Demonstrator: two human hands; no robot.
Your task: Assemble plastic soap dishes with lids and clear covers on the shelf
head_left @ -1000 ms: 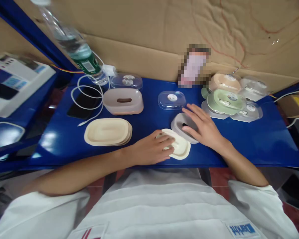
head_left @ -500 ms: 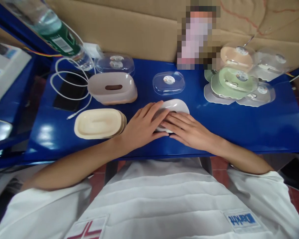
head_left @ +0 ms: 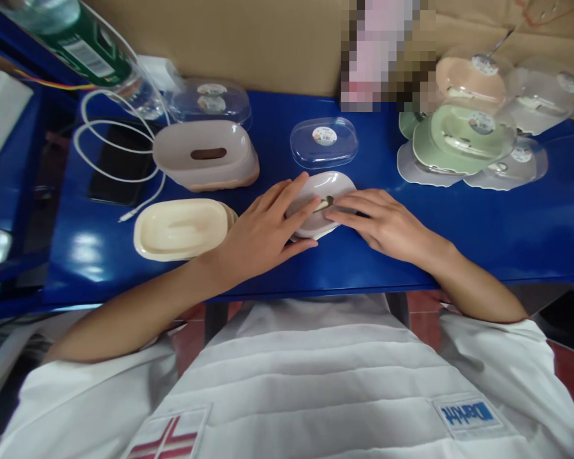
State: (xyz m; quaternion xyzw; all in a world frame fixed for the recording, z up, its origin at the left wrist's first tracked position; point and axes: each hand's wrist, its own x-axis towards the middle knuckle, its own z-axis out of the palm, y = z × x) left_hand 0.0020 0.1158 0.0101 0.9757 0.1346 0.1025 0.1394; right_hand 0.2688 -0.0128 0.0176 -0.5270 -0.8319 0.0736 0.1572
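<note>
A small pale grey oval soap dish (head_left: 323, 185) with a slot in its floor lies in front of me, a cream edge showing beneath it. My left hand (head_left: 268, 233) spans its left end, fingers at the far side and over the inside, thumb at the near edge. At the right end, my right hand (head_left: 387, 220) has fingers over the rim, fingertips inside near the slot; its thumb is partly hidden. Just beyond lies a clear lid (head_left: 310, 143) with a round sticker. Left of my left hand are stacked cream trays (head_left: 179, 229), partly behind my wrist.
Nested grey dishes (head_left: 172, 150) stand at the left, with clear lids (head_left: 236, 102) behind. A white cable (head_left: 79, 153), dark phone (head_left: 119, 162) and water bottle (head_left: 90, 54) lie farther left. Lidded green (head_left: 430, 143) and peach (head_left: 447, 73) dishes are piled right on the blue table (head_left: 488, 236).
My hands, which overlapped on top of the soap dish, have come apart. The right hand has shifted to the right end, uncovering the slot. The view has tilted slightly.
</note>
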